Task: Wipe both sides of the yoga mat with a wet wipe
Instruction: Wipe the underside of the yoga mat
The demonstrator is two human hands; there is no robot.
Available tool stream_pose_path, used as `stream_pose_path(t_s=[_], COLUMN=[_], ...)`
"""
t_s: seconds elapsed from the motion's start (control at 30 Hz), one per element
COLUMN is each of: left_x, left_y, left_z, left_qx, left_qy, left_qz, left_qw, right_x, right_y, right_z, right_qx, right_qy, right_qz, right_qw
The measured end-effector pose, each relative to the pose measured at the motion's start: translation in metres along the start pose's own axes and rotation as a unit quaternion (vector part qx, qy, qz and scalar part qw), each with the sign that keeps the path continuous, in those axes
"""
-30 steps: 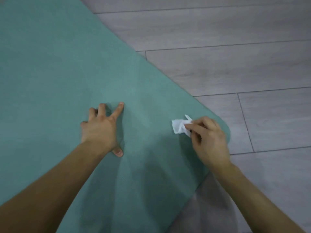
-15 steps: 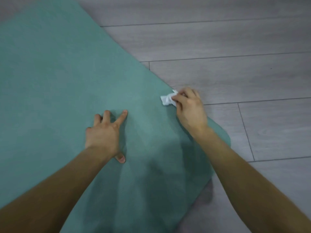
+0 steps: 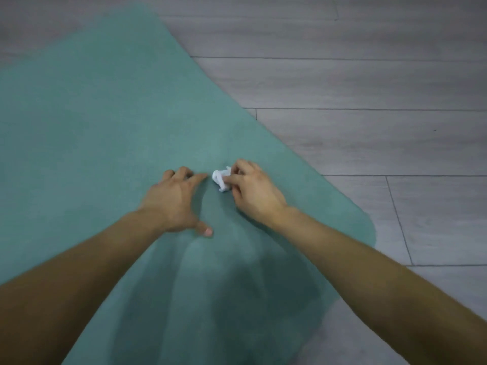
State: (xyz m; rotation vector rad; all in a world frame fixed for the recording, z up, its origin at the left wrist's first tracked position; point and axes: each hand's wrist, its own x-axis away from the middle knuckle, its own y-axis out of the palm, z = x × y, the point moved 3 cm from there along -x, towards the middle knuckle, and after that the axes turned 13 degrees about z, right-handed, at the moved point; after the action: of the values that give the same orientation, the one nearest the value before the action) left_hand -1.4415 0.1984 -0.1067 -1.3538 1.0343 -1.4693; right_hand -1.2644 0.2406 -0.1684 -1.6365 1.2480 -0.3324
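This looks like a room in a home or an exercise space. The floor (image 3: 369, 83) is grey wood-look planks with thin dark seams, and a teal yoga mat (image 3: 105, 127) lies spread flat across it at an angle.

Only non-task item: grey wood-look plank floor (image 3: 369, 83). Fills the far edge and the whole right side, plus a strip at near right. Planks run left-right, split by thin dark seams; one long seam sits far right, another mid right. A short cross seam cuts the near-right planks at a slight tilt. Small dark speck on a plank at mid right. Matte finish, faint grain.
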Motion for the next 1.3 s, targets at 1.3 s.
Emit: stream_pose_path(t_s=[1.3], left_x=[-0.049], left_y=[-0.013], left_z=[-0.036], left_qx=[-0.058], left_qy=[-0.092], left_qz=[0.008], left_qw=[0.994], right_x=[-0.075], right_y=[0.008], right_z=[0.032], right_qx=[0.044], right_qy=[0.136], right_qz=[0.128], right_qw=[0.981])
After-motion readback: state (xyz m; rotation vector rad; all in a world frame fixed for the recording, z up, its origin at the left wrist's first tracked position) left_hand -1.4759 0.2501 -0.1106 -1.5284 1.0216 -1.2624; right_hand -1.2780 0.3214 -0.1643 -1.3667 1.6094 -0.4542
